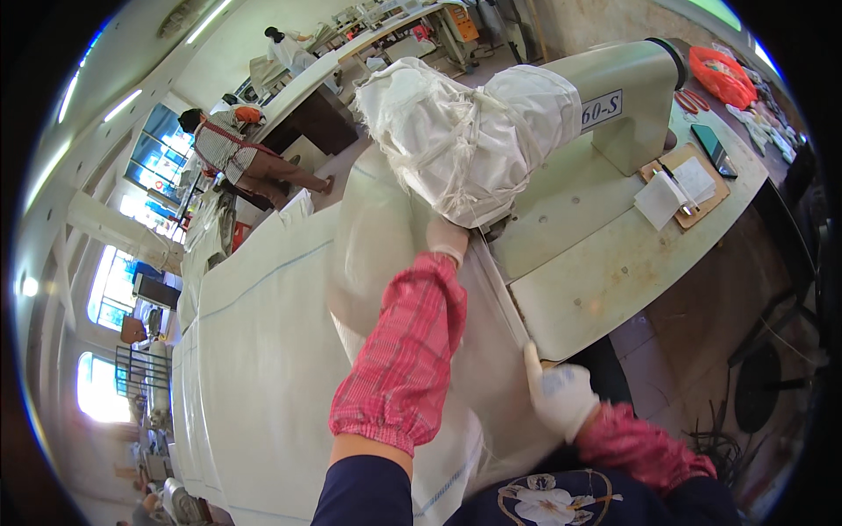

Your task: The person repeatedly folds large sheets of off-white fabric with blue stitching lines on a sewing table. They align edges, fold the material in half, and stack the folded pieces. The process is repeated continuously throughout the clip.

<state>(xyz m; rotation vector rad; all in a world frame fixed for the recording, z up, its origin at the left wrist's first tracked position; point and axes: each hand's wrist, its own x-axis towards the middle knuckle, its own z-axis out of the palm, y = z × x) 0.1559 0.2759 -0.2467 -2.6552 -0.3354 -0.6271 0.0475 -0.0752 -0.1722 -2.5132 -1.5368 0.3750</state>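
A large sheet of white woven fabric (272, 351) with blue stripes spreads across the left and middle. Its folded edge runs beneath the head of an industrial sewing machine (631, 105), which is wrapped in white cloth (456, 131). My left hand (448, 238) rests on the fabric close under the wrapped head; its fingers are hidden there. Nearer me, my right hand (564, 396), in a white glove, grips the fabric edge at the table's near corner, index finger along it. Both forearms wear red checked sleeves.
On the machine table (605, 280) lie a clipboard (706, 188) with paper and a pen, a phone (713, 151) and red-handled scissors (691, 101). A red plastic bag (724, 77) sits behind them. Two people work at far tables. A dark stand (759, 386) is at right.
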